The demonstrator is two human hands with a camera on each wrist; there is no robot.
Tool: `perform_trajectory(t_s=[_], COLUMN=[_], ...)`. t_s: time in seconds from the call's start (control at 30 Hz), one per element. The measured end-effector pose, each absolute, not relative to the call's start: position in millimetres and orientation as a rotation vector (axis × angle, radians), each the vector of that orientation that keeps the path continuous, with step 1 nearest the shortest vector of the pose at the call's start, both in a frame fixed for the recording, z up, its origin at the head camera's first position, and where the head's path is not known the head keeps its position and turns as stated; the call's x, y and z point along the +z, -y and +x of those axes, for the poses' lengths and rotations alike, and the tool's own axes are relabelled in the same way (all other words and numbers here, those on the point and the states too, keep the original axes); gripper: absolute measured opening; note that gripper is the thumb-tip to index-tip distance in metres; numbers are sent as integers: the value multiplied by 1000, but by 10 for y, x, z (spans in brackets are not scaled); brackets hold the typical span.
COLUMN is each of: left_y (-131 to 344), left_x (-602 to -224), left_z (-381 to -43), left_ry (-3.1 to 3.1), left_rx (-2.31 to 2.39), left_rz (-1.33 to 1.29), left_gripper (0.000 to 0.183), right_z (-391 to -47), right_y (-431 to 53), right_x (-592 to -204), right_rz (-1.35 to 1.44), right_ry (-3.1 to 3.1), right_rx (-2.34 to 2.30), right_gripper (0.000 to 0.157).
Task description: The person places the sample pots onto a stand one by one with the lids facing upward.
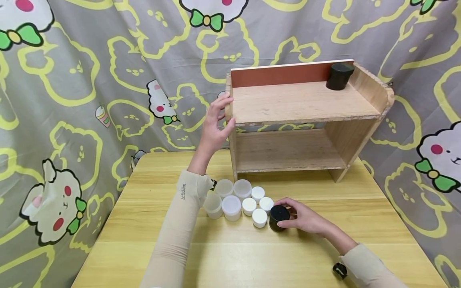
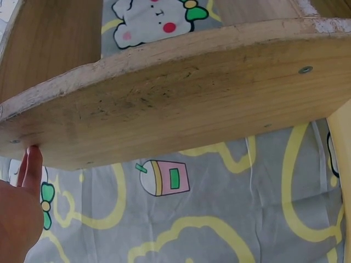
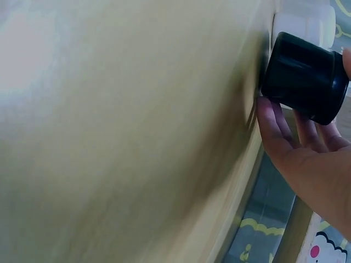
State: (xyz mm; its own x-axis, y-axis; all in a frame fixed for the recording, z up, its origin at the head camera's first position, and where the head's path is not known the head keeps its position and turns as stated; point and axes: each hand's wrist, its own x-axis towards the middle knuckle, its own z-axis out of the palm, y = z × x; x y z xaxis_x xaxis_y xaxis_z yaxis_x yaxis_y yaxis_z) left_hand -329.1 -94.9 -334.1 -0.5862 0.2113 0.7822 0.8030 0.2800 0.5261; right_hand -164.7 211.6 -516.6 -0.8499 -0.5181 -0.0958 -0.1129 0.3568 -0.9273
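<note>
A small two-tier wooden shelf (image 1: pixel 302 102) stands at the back of the table. My left hand (image 1: pixel 215 126) rests against its left side panel (image 2: pixel 164 104), fingertips touching the outer face and thumb by the front edge. With thumb and fingers around it, my right hand (image 1: pixel 304 218) holds a black lidded jar (image 1: pixel 279 218), upright at the right end of a group of containers. In the right wrist view the fingers (image 3: pixel 269 118) curl along the jar's side near its base. Another black jar (image 1: pixel 339 76) sits on the shelf's top board, at the back right corner.
Left of the held jar stand several small white-lidded jars (image 1: pixel 259 218) and several larger translucent tubs (image 1: pixel 231 207), close together. The wooden table (image 1: pixel 144 224) carries all of this. A patterned curtain (image 1: pixel 126 80) hangs behind and at the sides.
</note>
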Motion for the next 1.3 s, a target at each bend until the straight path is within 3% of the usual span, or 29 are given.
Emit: perform_trajectory(t_s=[0.4, 0.77, 1.3], left_y=[956, 947, 887], left_x=[-3351, -3364, -3201], left_z=[-3298, -3308, -3042], left_ry=[1982, 1971, 1984], left_rx=[-1266, -1313, -1336], left_rz=[-909, -905, -878], left_gripper=[50, 52, 48], right_z=[-1668, -1660, -1762], right_y=[-2129, -2159, -2146], right_x=[-5084, -4904, -4577], right_rz=[-521, -471, -551], right_ry=[-2361, -2445, -2406], right_rx=[-1534, -1545, -1701], right_gripper=[51, 53, 50])
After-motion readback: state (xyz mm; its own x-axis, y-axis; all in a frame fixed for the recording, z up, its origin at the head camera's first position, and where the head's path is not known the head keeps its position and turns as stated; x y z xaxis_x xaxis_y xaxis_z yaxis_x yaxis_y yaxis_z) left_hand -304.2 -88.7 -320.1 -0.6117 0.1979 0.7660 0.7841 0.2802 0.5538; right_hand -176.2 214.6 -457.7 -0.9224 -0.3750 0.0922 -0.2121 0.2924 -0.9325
